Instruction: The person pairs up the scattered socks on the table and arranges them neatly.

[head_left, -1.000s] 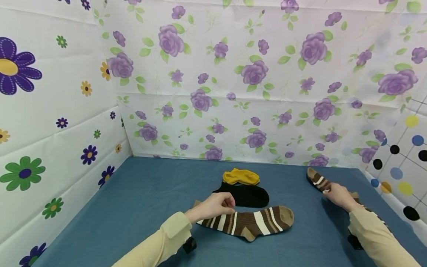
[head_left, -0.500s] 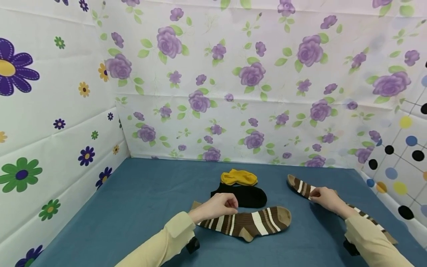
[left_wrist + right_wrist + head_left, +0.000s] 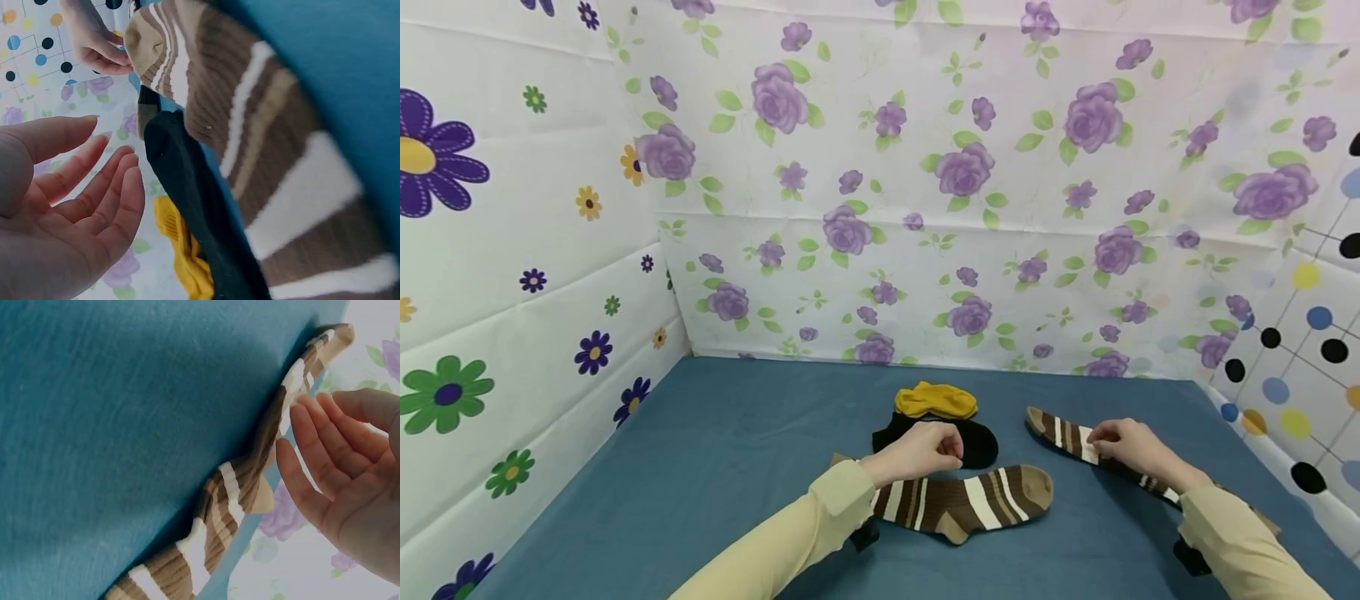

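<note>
My left hand (image 3: pixel 917 452) hovers over a brown, white and tan striped sock (image 3: pixel 966 500) lying flat; in the left wrist view, its loosely bent fingers (image 3: pixel 122 206) hold nothing. A second striped sock (image 3: pixel 1063 435) lies slantwise at the right. Above it is my right hand (image 3: pixel 1138 450), with fingertips close to a white stripe. The right wrist view shows loosely curved fingers (image 3: pixel 331 450) beside the sock (image 3: pixel 219 512), not wrapped round it; whether the tips touch it, I cannot tell. The right forearm partly hides this sock.
Behind the left striped sock lie a black sock (image 3: pixel 981 442), partly covered by my left hand, and a yellow sock (image 3: pixel 936 401). A blue cloth (image 3: pixel 760 433) covers the table. Flowered sheets (image 3: pixel 850 283) stand along the back and left, a dotted one (image 3: pixel 1292 392) along the right.
The right striped sock has shifted left and toward me along with my right hand, which now sits slightly off it. My left hand has moved right, over the black sock's edge.
</note>
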### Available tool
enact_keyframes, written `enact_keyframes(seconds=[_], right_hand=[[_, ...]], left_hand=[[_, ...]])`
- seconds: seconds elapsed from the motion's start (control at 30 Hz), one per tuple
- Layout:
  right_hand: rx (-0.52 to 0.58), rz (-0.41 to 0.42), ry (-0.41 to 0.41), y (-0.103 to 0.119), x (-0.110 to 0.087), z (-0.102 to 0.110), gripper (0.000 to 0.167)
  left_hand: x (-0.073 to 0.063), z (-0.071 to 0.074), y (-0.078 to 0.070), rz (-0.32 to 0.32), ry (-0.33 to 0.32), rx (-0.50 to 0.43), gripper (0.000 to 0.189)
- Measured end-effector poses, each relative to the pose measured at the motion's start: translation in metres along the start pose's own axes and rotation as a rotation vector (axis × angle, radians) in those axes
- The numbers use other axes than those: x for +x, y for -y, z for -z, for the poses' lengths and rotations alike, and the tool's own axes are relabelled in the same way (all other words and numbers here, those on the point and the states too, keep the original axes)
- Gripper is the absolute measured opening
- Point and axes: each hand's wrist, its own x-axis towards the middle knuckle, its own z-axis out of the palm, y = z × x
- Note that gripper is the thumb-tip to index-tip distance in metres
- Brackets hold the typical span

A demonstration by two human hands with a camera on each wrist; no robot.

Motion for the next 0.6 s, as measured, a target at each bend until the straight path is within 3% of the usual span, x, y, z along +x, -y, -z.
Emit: enact_keyframes(seconds=[0.3, 0.6], right_hand=[[-0.047, -0.051, -0.088, 0.000, -0.008, 0.017, 0.017], [-0.101, -0.162, -0.090, -0.016, -0.021, 0.028, 0.016]], left_hand=[[0.032, 0.003, -0.011, -0.069, -0.029, 0.221, 0.011], [0.061, -0.007, -0.020, -0.051, 0.021, 0.401, 0.019]])
